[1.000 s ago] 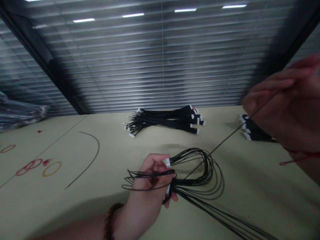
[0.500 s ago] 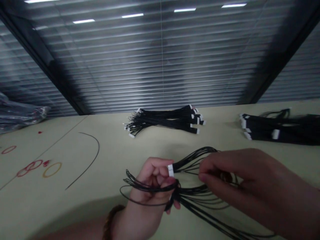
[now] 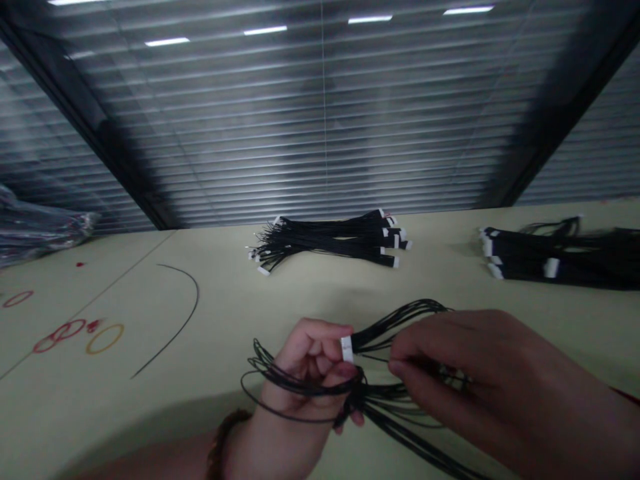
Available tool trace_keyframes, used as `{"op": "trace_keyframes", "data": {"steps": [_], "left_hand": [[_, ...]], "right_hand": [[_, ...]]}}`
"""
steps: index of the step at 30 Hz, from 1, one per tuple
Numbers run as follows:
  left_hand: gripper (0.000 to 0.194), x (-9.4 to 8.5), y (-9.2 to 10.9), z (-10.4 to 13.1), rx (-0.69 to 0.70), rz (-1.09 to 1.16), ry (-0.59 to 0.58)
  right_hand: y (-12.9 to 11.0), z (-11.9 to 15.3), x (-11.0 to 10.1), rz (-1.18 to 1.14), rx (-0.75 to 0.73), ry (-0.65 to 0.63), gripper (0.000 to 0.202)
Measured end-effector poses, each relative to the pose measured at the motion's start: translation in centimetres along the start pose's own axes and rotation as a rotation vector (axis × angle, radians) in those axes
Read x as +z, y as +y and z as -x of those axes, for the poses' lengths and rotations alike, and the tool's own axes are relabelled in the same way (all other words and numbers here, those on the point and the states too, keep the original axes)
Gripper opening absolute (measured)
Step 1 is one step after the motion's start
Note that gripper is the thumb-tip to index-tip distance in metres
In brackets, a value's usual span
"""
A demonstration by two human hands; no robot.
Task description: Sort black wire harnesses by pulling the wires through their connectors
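My left hand (image 3: 320, 363) is closed round a black wire harness (image 3: 395, 322), its thumb and forefinger pinching the white connector (image 3: 347, 349) at one end. Looped wires from the bundle hang back over the wrist, and more strands fan out to the right. Just right of the connector, my right hand (image 3: 465, 367) pinches thumb to forefinger on one thin black wire (image 3: 377, 358) that runs from it. The curled fingers of that hand hide the wire's far part.
Behind the hands lies a pile of black harnesses (image 3: 330, 239) with white connectors. Another stack (image 3: 575, 260) is at the right. A loose wire (image 3: 196, 303), red rubber bands (image 3: 57, 337) and a yellow one (image 3: 105, 339) lie left; a plastic bag (image 3: 40, 227) sits far left.
Both hands have shifted slightly: the left hand and connector a little right and down, the right hand slightly left and down. The grip on the harness is the same.
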State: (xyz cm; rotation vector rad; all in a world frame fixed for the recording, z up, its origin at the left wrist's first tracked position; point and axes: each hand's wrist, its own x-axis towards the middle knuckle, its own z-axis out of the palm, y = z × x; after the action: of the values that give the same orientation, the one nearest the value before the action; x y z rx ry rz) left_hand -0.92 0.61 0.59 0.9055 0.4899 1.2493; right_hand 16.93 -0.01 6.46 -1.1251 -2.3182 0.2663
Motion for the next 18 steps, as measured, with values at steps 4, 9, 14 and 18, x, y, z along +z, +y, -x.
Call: {"op": "trace_keyframes", "data": {"steps": [4, 9, 14, 18], "left_hand": [[0.021, -0.28, -0.07, 0.02, -0.036, 0.004, -0.012], [0.013, -0.41, -0.81, 0.62, 0.014, -0.069, 0.027], [0.014, -0.11, -0.44, 0.79, -0.062, -0.102, 0.028], [0.018, 0.08, -0.01, 0.48, -0.101, -0.121, 0.006]], "right_hand": [[-0.06, -0.15, -0.01, -0.012, 0.004, 0.003, 0.016], [-0.25, -0.08, -0.22, -0.053, 0.019, -0.015, 0.017], [-0.21, 0.08, 0.05, -0.065, 0.046, -0.065, 0.017], [-0.11, -0.28, 0.29, -0.012, 0.038, -0.109, 0.018]]}}
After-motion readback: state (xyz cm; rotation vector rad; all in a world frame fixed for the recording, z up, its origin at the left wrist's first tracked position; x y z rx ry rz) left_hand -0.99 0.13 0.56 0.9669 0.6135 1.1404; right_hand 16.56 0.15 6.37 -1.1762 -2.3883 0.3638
